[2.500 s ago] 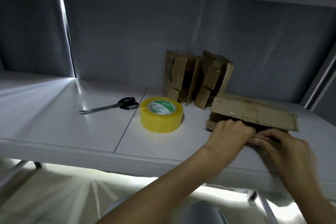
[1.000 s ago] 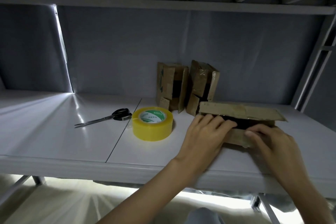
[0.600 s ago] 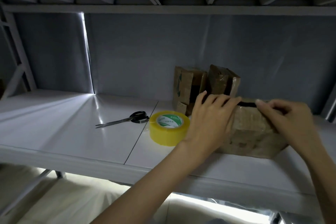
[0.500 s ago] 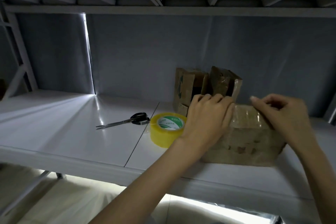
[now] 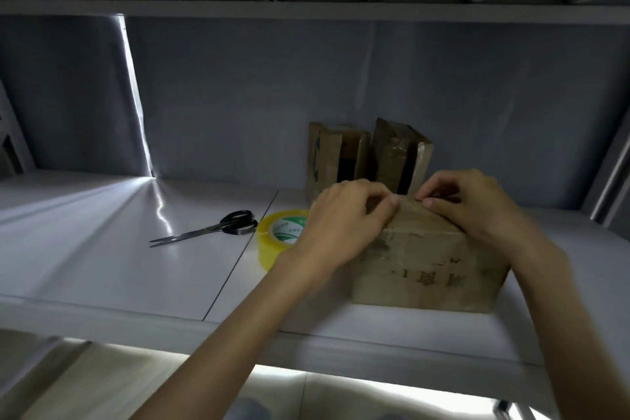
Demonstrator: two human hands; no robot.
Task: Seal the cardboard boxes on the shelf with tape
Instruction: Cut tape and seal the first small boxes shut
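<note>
With both hands on top of the box [image 5: 426, 266], left hand [image 5: 344, 222] and right hand [image 5: 477, 204] curled and pressing its flaps shut, we judge the tape [image 5: 279, 237] lies just left, nearer our left hand.

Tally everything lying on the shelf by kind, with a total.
Brown cardboard boxes: 3, one near box under both hands, two upright boxes behind
Yellow roll of clear packing tape: 1
Black-handled steel scissors: 1
Total: 5
</note>
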